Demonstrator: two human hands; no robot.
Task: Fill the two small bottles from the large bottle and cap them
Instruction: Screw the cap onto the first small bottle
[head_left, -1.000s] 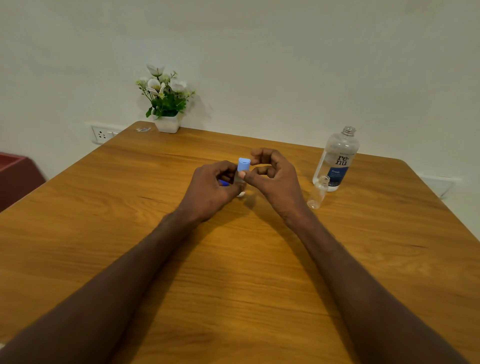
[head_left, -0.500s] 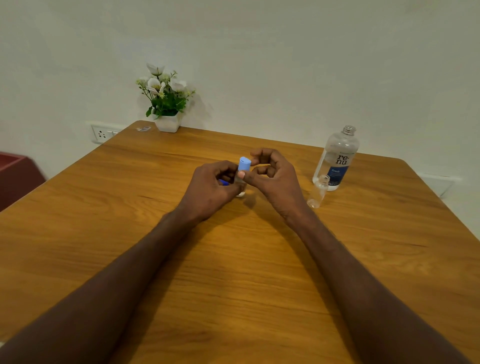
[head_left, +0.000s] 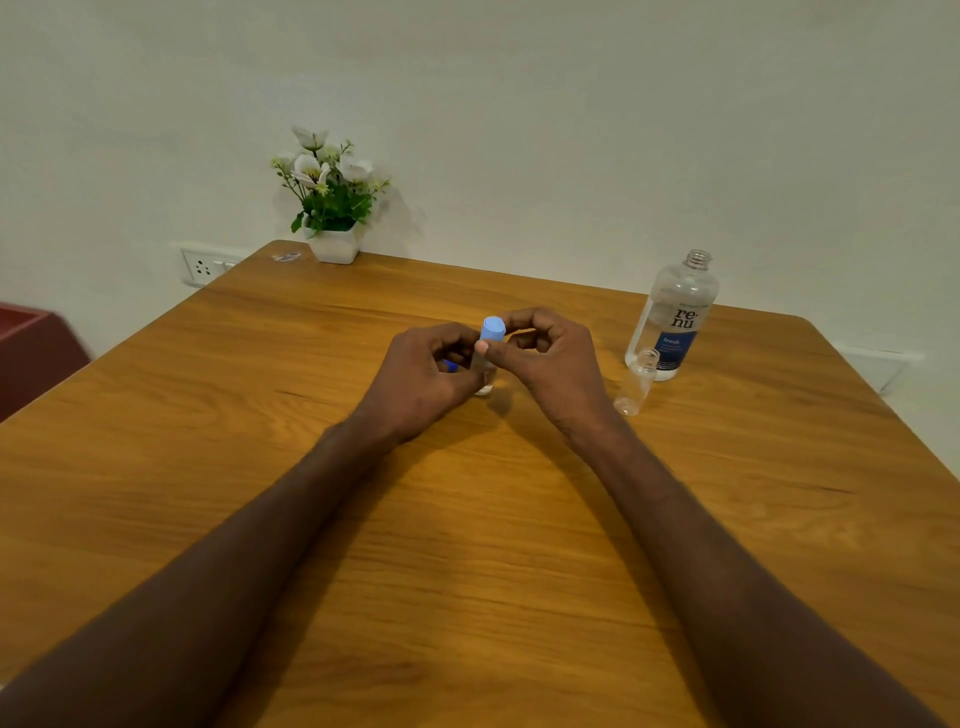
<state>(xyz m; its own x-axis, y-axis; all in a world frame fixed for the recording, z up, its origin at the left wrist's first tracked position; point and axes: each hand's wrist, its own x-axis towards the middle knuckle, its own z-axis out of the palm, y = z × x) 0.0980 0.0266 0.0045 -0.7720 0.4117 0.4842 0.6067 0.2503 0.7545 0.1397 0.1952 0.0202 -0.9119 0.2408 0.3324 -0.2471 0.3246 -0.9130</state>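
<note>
At the centre of the frame we hold a small clear bottle (head_left: 484, 375) upright on the wooden table (head_left: 260, 415), our left hand (head_left: 423, 379) wrapped around its body so that only the lower end and a sliver of the side show; whether there is liquid in it we cannot tell. Our right hand (head_left: 550, 358) pinches the light blue cap (head_left: 492, 329) that sits on top of that bottle, thumb in front and forefinger behind. A darker blue scrap (head_left: 451, 367) peeks out between the fingers of our left hand — too hidden to name. To the right of centre stands the second small bottle (head_left: 638, 380), uncapped, clear and seemingly empty, just in front of the large bottle (head_left: 675, 317). That large bottle is transparent, open at the neck, with a blue-and-white label, and looks largely empty — any liquid level is hard to read. In the upper left of the frame, at the table's far corner, a white pot of white flowers (head_left: 332, 208) stands against the wall, near a wall socket (head_left: 202, 267).
</note>
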